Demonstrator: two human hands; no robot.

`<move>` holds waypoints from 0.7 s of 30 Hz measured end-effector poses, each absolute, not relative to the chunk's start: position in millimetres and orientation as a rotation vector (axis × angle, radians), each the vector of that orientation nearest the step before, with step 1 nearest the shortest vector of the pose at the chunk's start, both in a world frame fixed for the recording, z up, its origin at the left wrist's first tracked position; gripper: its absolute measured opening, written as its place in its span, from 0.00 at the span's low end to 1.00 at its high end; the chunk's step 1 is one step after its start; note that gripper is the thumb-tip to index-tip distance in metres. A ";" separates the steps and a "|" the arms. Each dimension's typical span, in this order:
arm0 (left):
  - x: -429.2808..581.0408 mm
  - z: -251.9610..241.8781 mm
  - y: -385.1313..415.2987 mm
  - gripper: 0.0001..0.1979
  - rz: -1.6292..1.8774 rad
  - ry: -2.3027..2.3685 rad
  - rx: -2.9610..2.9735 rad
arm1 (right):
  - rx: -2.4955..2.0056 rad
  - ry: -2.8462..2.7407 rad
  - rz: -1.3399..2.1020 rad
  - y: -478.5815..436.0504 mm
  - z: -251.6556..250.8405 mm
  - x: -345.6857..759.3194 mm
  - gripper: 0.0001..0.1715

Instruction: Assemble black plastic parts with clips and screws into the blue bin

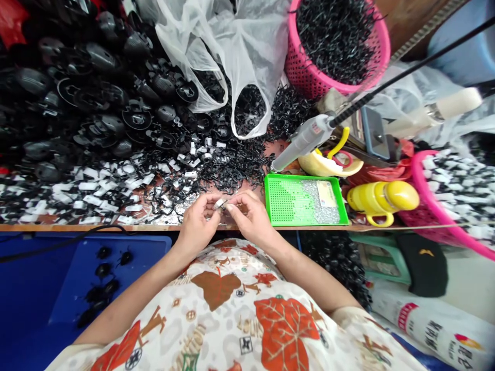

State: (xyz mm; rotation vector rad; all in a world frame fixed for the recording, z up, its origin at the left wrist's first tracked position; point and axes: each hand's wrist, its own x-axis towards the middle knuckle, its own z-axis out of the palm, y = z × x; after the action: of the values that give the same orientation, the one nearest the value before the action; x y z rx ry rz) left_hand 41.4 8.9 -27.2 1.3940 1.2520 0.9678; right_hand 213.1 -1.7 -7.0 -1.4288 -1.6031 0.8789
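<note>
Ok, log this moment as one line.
left hand: holds small white piece | right hand: holds same piece | beside right hand: green tray | beyond: loose black pieces

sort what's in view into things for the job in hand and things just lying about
Likely in the job:
small whitish part, held by left hand and right hand
white pieces
black pieces
green tray with metallic bits

Apparently just lying about:
yellow bottle
printed white bag

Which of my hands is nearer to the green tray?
Your right. The right hand is just left of the green tray, not touching it. The left hand is farther away, on the far side of the right hand.
</note>
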 end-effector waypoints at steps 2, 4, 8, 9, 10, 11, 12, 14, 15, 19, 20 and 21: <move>41.1 -27.6 7.3 0.16 0.937 1.250 1.428 | -1.415 -1.560 0.923 -1.2 -6.3 211.9 0.06; 42.4 -27.0 5.7 0.15 0.924 1.236 1.406 | -1.383 -1.467 0.962 0.1 -5.7 209.9 0.07; 47.7 -26.7 4.0 0.13 0.920 1.198 1.333 | -1.320 -1.305 0.967 3.5 -8.1 205.1 0.06; 48.8 -27.1 4.1 0.12 0.921 1.183 1.308 | -1.313 -1.295 0.964 3.9 -9.4 204.2 0.05; 49.5 -27.7 4.3 0.12 0.926 1.172 1.281 | -1.315 -1.299 0.962 3.9 -10.9 203.6 0.04; 49.9 -28.3 4.7 0.12 0.936 1.166 1.254 | -1.325 -1.310 0.957 3.6 -12.2 203.3 0.03; 49.9 -28.9 5.2 0.12 0.947 1.168 1.231 | -1.346 -1.327 0.950 2.9 -13.1 203.3 0.03; 48.9 -29.7 6.4 0.13 0.968 1.191 1.209 | -1.397 -1.385 0.918 0.7 -13.6 203.9 0.03; 48.1 -29.8 6.7 0.13 0.975 1.206 1.209 | -1.418 -1.420 0.896 -0.4 -13.2 204.4 0.04; 45.5 -27.3 5.6 0.14 0.987 1.227 1.251 | -1.437 -1.534 0.833 -2.4 -9.9 206.6 0.05; 45.2 -25.9 4.7 0.14 0.984 1.231 1.274 | -1.439 -1.539 0.828 -2.2 -9.4 207.1 0.05; 45.0 -24.5 3.7 0.14 0.980 1.239 1.304 | -1.439 -1.539 0.827 -1.8 -9.2 207.4 0.05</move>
State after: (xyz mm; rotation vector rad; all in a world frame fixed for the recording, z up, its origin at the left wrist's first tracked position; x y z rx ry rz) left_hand 45.0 3.7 -24.5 1.3042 1.2393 0.9797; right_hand 207.4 -1.8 -9.2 -1.4389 -1.5387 0.8271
